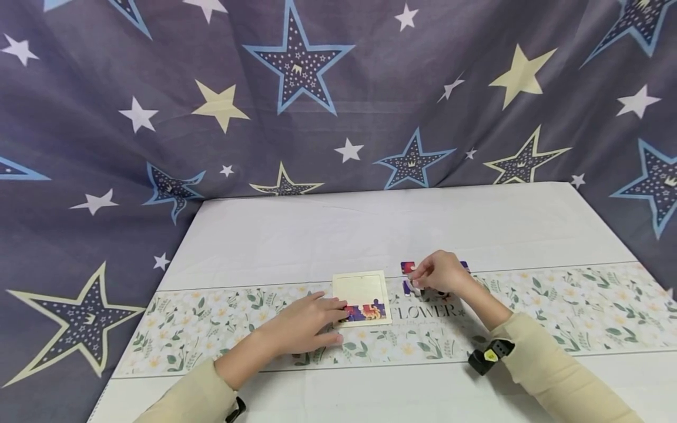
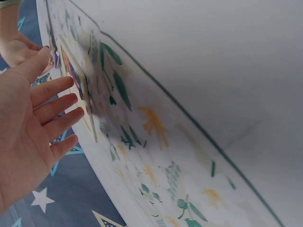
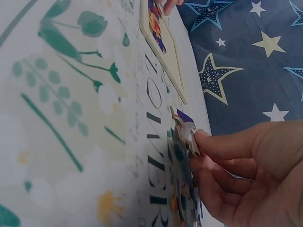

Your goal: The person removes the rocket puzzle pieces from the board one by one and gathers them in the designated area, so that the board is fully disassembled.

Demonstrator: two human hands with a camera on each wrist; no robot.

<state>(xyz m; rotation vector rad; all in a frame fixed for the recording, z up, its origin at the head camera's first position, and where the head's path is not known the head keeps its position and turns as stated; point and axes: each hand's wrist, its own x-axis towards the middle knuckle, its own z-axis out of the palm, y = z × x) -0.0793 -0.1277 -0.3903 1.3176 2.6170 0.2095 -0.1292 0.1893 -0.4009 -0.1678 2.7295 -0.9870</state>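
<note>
A square wooden puzzle tray (image 1: 359, 288) lies on the table in the head view, a row of joined purple, red and orange pieces (image 1: 368, 313) along its near side. My left hand (image 1: 304, 324) reaches to the tray's left side, its fingers extended and fingertips at the near-left corner; in the left wrist view those fingers (image 2: 54, 111) are spread and loosely straight. To the right of the tray, my right hand (image 1: 443, 274) pinches a jigsaw piece (image 3: 187, 134) between thumb and fingers. Around that hand lie more loose pieces, including a red and purple one (image 1: 407, 267); the hand partly hides others.
A flower-printed runner (image 1: 211, 320) with the word "FLOWER" crosses the white table (image 1: 275, 235). Behind and beside the table hangs a dark star-patterned cloth (image 1: 338, 94). A black strap device (image 1: 489, 355) sits at the right wrist.
</note>
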